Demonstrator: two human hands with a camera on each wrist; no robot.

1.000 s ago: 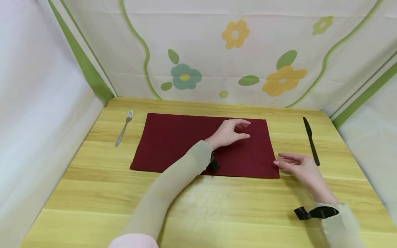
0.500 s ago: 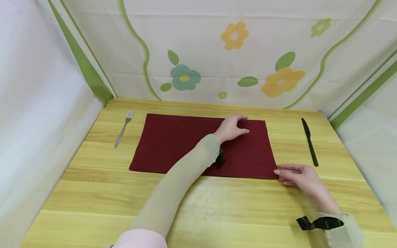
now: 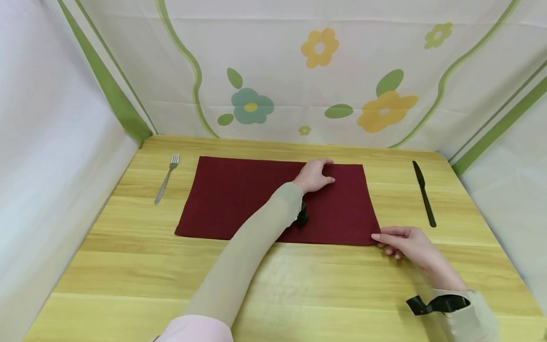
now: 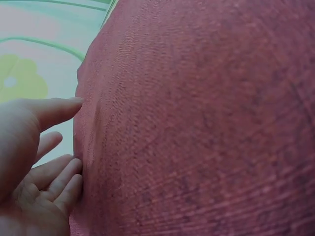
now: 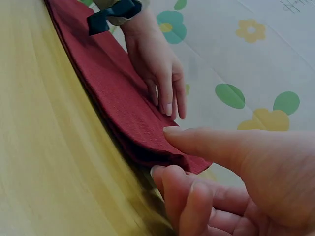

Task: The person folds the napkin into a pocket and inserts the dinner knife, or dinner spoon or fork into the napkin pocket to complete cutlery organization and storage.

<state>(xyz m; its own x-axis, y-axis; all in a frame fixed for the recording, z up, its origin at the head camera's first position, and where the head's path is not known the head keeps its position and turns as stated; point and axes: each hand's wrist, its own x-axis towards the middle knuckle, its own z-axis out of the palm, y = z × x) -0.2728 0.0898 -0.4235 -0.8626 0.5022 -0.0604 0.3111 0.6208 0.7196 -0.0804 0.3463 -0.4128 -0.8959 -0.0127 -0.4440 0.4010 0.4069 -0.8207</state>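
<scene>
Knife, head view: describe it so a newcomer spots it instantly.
On the wood-grain table, find the dark red cloth. Right of it, beyond the person's right hand, lies the knife, blade pointing away from the person. Its black colour sets it apart from the grey fork left of the cloth.

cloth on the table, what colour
The cloth is plain dark red, best seen in the head view.

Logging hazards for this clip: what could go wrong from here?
1. The red cloth shows parted layers near the right hand in the right wrist view, so that hand might lift one layer without the other.
2. The left sleeve crosses over the cloth and could drag it askew.
3. The knife lies a little beyond the right hand, so a wide outward sweep might knock it.
</scene>
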